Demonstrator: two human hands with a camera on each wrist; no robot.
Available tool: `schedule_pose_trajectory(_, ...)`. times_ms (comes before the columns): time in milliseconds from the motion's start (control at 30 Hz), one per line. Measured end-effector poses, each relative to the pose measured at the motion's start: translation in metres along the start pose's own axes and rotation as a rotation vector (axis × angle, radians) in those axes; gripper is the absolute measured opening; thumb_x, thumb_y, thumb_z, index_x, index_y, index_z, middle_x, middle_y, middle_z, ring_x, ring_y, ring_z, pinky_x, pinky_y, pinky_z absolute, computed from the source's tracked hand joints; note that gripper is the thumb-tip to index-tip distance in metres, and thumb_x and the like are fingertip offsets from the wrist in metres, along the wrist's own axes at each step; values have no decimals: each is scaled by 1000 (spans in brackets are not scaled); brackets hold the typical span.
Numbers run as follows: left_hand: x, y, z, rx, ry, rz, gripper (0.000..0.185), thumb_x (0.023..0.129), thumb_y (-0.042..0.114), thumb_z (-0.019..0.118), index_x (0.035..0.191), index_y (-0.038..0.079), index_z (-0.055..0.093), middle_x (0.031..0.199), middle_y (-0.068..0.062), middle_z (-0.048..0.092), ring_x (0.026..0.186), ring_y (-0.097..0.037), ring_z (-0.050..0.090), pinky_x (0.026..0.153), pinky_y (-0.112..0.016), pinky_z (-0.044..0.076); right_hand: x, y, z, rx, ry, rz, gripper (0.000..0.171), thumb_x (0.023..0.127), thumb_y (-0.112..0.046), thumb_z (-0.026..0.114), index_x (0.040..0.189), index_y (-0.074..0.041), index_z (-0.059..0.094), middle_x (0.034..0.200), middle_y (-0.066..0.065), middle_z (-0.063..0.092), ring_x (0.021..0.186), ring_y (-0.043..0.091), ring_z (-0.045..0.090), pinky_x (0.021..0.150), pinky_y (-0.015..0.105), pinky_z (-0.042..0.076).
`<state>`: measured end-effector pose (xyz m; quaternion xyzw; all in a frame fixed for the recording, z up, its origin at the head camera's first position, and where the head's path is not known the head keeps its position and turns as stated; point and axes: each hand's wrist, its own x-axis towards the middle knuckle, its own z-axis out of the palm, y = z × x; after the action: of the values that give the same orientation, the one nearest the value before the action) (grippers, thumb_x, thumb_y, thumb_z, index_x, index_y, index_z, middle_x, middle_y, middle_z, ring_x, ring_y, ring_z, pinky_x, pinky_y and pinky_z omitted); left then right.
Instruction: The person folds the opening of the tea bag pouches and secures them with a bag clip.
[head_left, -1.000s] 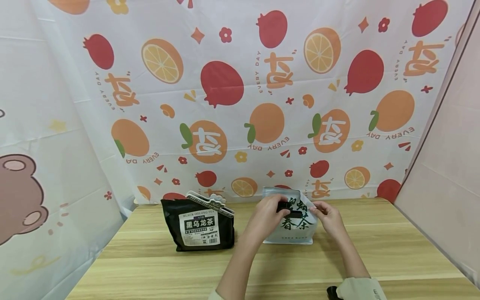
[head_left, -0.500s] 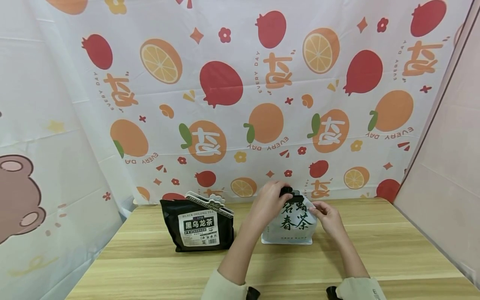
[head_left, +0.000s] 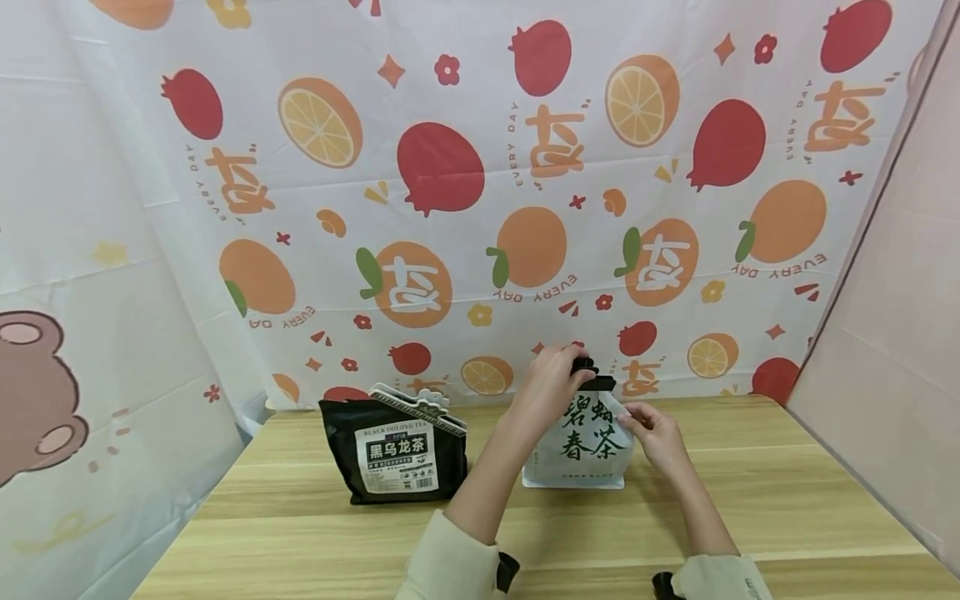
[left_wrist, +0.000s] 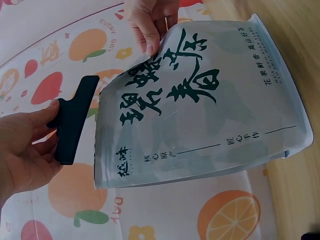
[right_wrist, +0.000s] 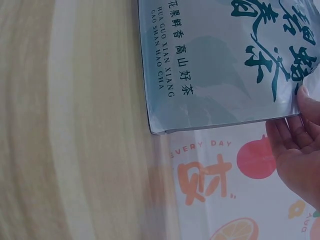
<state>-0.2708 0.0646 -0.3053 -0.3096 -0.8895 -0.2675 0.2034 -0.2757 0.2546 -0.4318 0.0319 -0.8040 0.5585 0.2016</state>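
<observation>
While the left hand pinches a dark clip by its handles, the clip sits right at the top edge of the pale tea bag. In the left wrist view the clip looks just beside that top edge, and it is hard to tell if it bites the bag or is off it. The right hand pinches the bag's upper right edge with its fingertips and keeps it upright. The bag stands on the wooden table, near the back.

So the bag is held and the clip is in hand, but the clip is not let go yet.

A black tea bag stands near on the left, apart from the hands. The fruit curtain hangs close behind. In front, the table has open room for the arms.
</observation>
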Motion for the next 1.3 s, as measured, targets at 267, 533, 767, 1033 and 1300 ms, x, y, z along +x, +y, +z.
schedule_pose_trajectory(267,11,2,1,-5,7,-17,19,89,19,62,102,6,64,94,-4,65,88,-17,59,77,-28,47,0,0,2,10,-5,1,18,88,-4,61,101,8,62,93,16,63,78,9,55,67,22,47)
schedule_pose_trajectory(533,16,3,5,-85,37,-26,16,84,17,68,98,8,69,89,-2,67,78,-14,61,69,-23,48,1,1,3,0,-14,14,17,89,-4,60,102,7,63,95,16,63,80,10,56,70,26,48)
schedule_pose_trajectory(767,19,5,6,-43,103,-18,17,83,18,70,97,10,74,89,-1,69,67,-10,62,68,-25,48,1,-1,3,-1,-15,6,18,89,-4,60,102,7,63,96,17,63,80,10,56,69,23,48)
schedule_pose_trajectory(1033,32,18,2,-4,95,-16,8,82,15,70,86,12,76,78,1,69,64,-8,58,55,-16,43,1,-2,1,4,-12,27,20,90,-6,59,104,7,62,96,16,63,81,12,56,69,20,47)
schedule_pose_trajectory(1300,37,22,7,58,-43,-80,9,84,16,68,82,17,76,76,4,67,65,-6,56,49,-15,41,1,-2,-1,-3,-9,29,20,90,-7,59,104,7,62,95,15,63,80,11,55,68,21,47)
